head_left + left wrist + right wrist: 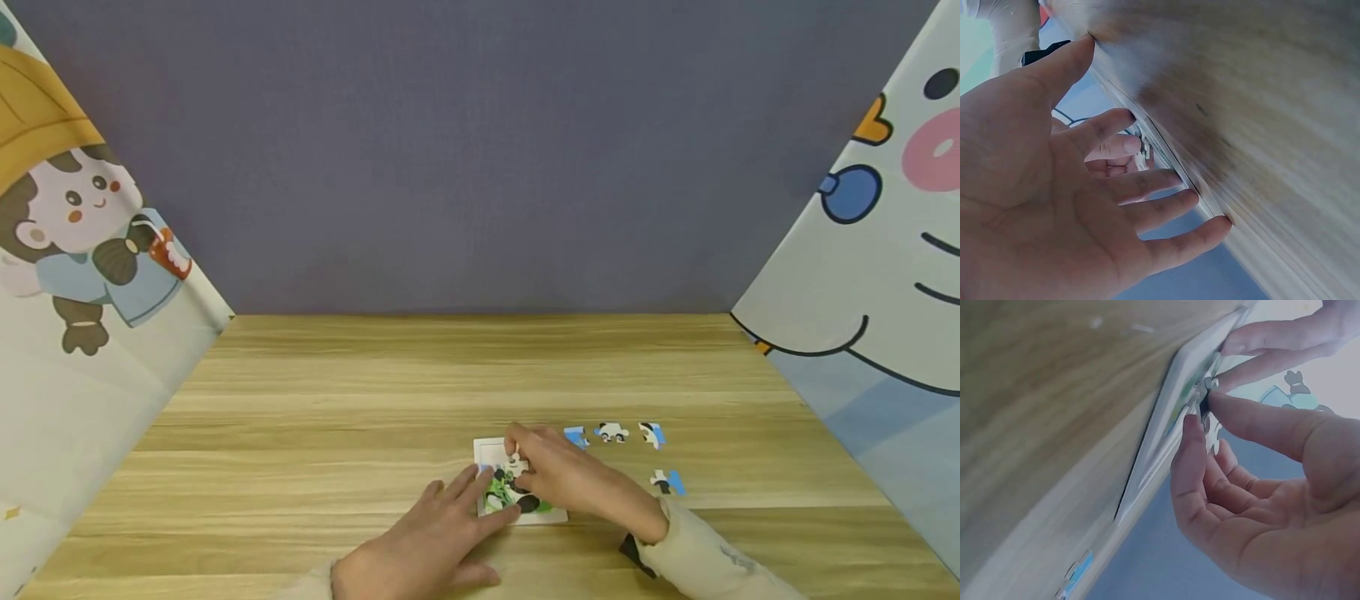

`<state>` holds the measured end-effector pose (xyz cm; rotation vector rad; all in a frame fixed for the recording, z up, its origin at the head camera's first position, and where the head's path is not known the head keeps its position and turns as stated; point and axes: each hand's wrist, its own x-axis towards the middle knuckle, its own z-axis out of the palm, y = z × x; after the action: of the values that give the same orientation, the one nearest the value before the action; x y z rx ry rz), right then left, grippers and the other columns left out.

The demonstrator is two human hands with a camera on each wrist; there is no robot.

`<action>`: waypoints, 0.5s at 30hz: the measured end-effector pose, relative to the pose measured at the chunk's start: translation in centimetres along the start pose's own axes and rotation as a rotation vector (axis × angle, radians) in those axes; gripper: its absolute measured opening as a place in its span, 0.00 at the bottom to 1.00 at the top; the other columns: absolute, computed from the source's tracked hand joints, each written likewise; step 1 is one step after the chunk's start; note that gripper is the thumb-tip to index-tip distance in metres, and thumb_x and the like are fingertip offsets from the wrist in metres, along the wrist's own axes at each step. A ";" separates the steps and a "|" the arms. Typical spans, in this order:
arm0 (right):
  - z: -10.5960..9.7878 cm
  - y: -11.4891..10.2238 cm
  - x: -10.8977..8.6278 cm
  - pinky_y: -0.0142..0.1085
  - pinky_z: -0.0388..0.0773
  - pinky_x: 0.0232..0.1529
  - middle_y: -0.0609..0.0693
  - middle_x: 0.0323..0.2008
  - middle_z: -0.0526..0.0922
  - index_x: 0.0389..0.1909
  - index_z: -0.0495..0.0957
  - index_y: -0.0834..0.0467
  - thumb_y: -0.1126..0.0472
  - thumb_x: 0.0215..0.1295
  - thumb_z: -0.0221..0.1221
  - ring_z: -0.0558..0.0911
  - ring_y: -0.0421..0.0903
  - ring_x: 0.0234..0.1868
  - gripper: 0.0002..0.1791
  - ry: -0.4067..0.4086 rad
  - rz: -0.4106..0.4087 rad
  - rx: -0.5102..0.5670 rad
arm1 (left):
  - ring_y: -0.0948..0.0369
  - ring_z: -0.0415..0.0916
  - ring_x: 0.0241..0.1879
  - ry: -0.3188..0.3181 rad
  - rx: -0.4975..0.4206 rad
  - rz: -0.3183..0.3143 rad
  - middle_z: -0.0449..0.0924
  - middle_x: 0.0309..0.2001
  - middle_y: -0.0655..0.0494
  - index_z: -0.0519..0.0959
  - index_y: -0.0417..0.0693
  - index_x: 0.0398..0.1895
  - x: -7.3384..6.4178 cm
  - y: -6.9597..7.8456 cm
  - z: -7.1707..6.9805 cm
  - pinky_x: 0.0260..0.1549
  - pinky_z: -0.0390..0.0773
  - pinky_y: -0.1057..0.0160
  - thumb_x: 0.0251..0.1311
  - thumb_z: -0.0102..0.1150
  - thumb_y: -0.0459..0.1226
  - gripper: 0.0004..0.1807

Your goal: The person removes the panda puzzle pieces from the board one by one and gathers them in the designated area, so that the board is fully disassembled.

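A small jigsaw board point(555, 518) with a white rim lies on the table in the head view, its lower part filled with a green, black and white panda picture. Over its upper part, my right hand point(566, 471) pinches a puzzle piece point(1212, 434) between thumb and index finger; the piece stands tilted above the board in the right wrist view. My left hand point(431, 533) rests at the board's left and lower edges with fingers spread and nearly straight. In the left wrist view, its fingertips point(1219, 226) touch down along the edge.
Right of the board lie loose puzzle pieces: a blue one point(576, 437) partly behind the right hand, one with a panda face point(611, 432), and blue-and-white ones point(652, 434) farther right. A grey wall point(480, 167) and printed side panels point(885, 333) border the wooden table point(300, 400).
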<state>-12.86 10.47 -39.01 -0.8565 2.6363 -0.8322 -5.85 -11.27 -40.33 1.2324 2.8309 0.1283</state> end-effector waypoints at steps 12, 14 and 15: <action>-1.8 -0.2 -1.2 0.30 0.73 0.22 0.45 0.25 0.79 0.42 0.74 0.56 0.71 0.65 0.62 0.73 0.36 0.19 0.10 0.091 -0.054 0.050 | 0.41 0.61 0.70 0.014 0.017 0.016 0.60 0.73 0.36 0.63 0.69 0.75 -0.2 0.0 -0.1 0.52 0.75 0.38 0.63 0.57 0.61 0.37; -2.0 -0.2 -1.5 0.30 0.74 0.22 0.46 0.25 0.80 0.43 0.75 0.57 0.72 0.65 0.61 0.73 0.35 0.19 0.10 0.108 -0.064 0.057 | 0.41 0.61 0.70 0.010 0.006 0.016 0.59 0.73 0.36 0.63 0.69 0.75 -0.2 0.0 -0.2 0.53 0.75 0.38 0.64 0.57 0.61 0.37; -2.0 -0.2 -1.7 0.30 0.74 0.22 0.46 0.26 0.80 0.43 0.75 0.57 0.72 0.65 0.61 0.74 0.35 0.20 0.10 0.119 -0.065 0.054 | 0.41 0.61 0.71 0.006 0.002 0.015 0.59 0.73 0.36 0.63 0.69 0.75 -0.2 0.0 -0.2 0.53 0.75 0.38 0.64 0.57 0.61 0.37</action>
<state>-12.23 12.26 -37.18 -0.9102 2.6862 -0.9954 -5.72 -11.47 -40.11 1.2563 2.8274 0.1305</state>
